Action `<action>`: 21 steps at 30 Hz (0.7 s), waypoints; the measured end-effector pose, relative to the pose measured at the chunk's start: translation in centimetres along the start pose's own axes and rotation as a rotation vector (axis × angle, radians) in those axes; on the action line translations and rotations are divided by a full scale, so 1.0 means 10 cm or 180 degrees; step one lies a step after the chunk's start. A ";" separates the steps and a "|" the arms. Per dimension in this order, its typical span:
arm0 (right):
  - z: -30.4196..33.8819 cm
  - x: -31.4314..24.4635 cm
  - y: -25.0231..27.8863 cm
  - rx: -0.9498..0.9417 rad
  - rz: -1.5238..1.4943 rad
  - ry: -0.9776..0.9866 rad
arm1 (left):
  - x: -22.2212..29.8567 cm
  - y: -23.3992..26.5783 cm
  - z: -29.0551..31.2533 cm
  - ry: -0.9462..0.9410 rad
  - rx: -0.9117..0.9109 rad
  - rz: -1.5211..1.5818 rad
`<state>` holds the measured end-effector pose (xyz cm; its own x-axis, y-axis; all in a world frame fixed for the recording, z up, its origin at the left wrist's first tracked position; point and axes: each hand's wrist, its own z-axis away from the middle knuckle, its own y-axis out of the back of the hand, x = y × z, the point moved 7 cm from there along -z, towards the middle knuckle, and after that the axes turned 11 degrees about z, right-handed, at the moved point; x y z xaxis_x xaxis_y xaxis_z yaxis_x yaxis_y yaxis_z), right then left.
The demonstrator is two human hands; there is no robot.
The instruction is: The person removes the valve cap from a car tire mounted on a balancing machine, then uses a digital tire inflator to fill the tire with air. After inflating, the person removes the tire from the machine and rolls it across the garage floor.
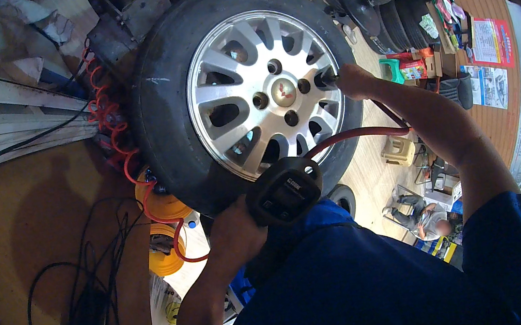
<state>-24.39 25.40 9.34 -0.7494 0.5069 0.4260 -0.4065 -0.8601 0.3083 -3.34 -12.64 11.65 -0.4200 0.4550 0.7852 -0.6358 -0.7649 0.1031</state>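
A car wheel fills the middle of the view, with a black tyre (165, 112) around a silver alloy rim (215, 94). My left hand (238, 230) is wrapped round a black digital tyre inflator gauge (285, 193) in front of the wheel's lower edge. From the gauge a red hose (352, 132) curves to the right, toward my right forearm. My right hand (355, 81) is closed on a dark air chuck (328, 79) at the rim's right edge. Whether the chuck sits on a valve is too small to tell.
A coiled red air hose (111, 119) hangs left of the tyre. Black cables (84, 271) loop at the lower left, near yellow round containers (166, 257). Stacked tyres (397, 23) stand at the upper right. A seated person (427, 218) and a beige case (398, 151) are farther right.
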 end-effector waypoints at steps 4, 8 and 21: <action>-0.03 0.01 -0.05 0.0054 -0.0074 0.0023 | 0.00 0.00 0.01 0.0085 -0.0008 -0.0079; -0.01 0.07 -0.01 0.0078 -0.0614 -0.0299 | 0.01 0.00 0.00 0.0019 0.0014 -0.0160; 0.13 -0.03 0.22 -0.0051 -0.0164 -0.0201 | 0.01 0.01 0.01 -0.0116 0.0095 -0.0039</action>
<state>-24.42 23.41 10.96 -0.6929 0.5527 0.4630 -0.4524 -0.8333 0.3178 -3.39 -12.68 11.77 -0.3881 0.4479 0.8054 -0.6209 -0.7730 0.1307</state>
